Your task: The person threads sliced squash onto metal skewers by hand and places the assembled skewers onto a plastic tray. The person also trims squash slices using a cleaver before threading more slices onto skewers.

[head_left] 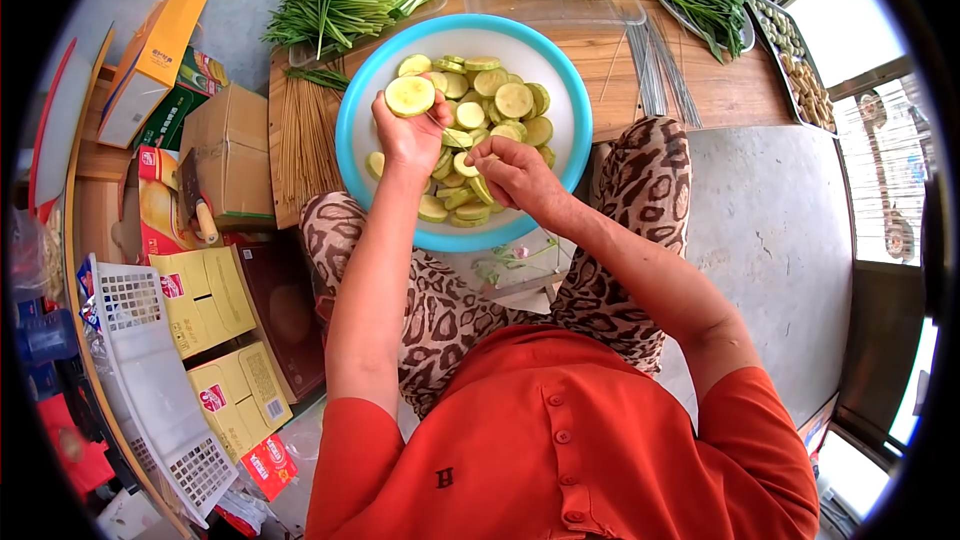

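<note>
Over a blue-rimmed white basin (pixel 356 112) full of sliced zucchini (pixel 514 100), my left hand (pixel 412 135) is closed around zucchini slices (pixel 410 96), with one round face turned up. My right hand (pixel 518 178) is just to the right, over the basin, its thumb and fingers pinched together. What lies between those fingertips is too small to make out. A thin skewer seems to run between the two hands. Beneath the right fingers, more slices lie in the basin.
Behind the basin are a tray of green stalks (pixel 350 2), a clear tray (pixel 475 8) with slices and a plate of leafy greens (pixel 700 2). Wooden skewers (pixel 303 145) lie left, metal skewers (pixel 660 70) right. A knife (pixel 204 215) and boxes (pixel 228 152) stand left.
</note>
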Tool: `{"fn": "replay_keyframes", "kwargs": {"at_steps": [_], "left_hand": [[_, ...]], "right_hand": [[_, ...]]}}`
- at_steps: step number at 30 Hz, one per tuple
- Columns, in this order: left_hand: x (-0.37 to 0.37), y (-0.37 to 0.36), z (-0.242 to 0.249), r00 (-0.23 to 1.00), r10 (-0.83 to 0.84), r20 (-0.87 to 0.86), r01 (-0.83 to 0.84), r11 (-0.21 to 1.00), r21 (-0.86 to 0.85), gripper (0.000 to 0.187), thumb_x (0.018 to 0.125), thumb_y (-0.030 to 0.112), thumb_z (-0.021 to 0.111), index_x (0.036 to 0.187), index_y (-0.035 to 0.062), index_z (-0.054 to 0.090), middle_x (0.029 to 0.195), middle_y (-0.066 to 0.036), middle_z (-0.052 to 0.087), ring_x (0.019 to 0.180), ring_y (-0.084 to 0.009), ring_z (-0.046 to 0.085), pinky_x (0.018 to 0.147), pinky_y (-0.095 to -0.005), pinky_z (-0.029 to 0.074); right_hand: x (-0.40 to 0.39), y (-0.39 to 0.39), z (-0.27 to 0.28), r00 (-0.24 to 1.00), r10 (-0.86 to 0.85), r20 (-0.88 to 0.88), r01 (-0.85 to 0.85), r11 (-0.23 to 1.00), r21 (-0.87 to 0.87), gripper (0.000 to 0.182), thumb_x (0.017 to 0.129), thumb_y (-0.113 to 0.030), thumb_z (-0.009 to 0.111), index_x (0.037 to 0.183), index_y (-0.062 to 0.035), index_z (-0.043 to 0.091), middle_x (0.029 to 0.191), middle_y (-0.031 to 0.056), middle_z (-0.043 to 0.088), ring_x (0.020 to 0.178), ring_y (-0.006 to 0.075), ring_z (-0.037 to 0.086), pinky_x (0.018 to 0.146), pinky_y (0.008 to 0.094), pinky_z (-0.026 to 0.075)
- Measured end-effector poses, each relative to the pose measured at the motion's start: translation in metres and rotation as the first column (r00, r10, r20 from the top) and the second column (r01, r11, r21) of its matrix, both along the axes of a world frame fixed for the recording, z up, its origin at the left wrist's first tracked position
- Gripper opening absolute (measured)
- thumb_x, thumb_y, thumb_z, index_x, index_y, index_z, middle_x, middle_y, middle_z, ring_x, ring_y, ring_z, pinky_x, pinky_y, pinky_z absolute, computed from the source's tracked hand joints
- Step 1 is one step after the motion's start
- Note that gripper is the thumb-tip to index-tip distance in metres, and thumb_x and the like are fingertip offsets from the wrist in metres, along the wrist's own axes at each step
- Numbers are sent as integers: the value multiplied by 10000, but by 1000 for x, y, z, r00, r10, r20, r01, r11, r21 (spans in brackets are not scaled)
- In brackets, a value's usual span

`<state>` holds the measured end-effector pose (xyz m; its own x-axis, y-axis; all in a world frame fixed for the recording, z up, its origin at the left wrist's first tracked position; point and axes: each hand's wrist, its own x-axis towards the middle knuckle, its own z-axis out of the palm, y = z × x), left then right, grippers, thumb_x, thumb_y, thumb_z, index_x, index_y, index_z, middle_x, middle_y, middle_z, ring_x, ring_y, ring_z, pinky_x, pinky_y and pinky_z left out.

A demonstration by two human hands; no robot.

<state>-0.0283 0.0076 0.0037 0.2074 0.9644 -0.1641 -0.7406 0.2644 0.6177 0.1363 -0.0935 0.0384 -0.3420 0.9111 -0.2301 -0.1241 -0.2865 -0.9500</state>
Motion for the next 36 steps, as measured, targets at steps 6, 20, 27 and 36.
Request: {"fn": "replay_keyframes", "kwargs": {"at_steps": [6, 20, 27, 36], "left_hand": [[11, -4, 5, 1000, 6, -23, -8, 997, -71, 527, 897, 444, 256, 999, 28, 564, 701, -113, 575, 573, -235, 517, 541, -333, 415], [20, -11, 8, 999, -14, -32, 13, 999, -43, 540, 909, 466, 242, 1009, 31, 546, 696, -115, 575, 574, -219, 517, 548, -325, 428], [35, -23, 6, 994, -28, -103, 24, 999, -46, 531, 911, 439, 278, 1023, 2, 557, 749, -115, 593, 656, -194, 547, 612, -292, 458], [17, -6, -7, 988, 19, -153, -25, 999, -41, 663, 945, 574, 253, 1209, 24, 515, 1002, -104, 613, 799, -190, 591, 711, -316, 479]], "right_hand": [[-2, 5, -1, 997, -47, -58, 47, 999, -8, 122, 931, -134, 483, 934, -23, 534, 532, -28, 419, 430, 59, 361, 405, 229, 254], [-9, 11, -6, 993, -103, -57, 103, 995, 3, 108, 929, -139, 496, 918, -36, 526, 534, -27, 425, 428, 52, 351, 404, 223, 250], [-11, 24, -9, 981, -163, -108, 162, 987, -24, 115, 937, -145, 498, 931, -44, 552, 526, -29, 409, 416, 50, 335, 385, 213, 242], [-6, 27, -4, 962, -243, -123, 245, 970, 3, 148, 959, -166, 483, 983, -37, 552, 549, -27, 416, 443, 51, 333, 403, 207, 247]]}}
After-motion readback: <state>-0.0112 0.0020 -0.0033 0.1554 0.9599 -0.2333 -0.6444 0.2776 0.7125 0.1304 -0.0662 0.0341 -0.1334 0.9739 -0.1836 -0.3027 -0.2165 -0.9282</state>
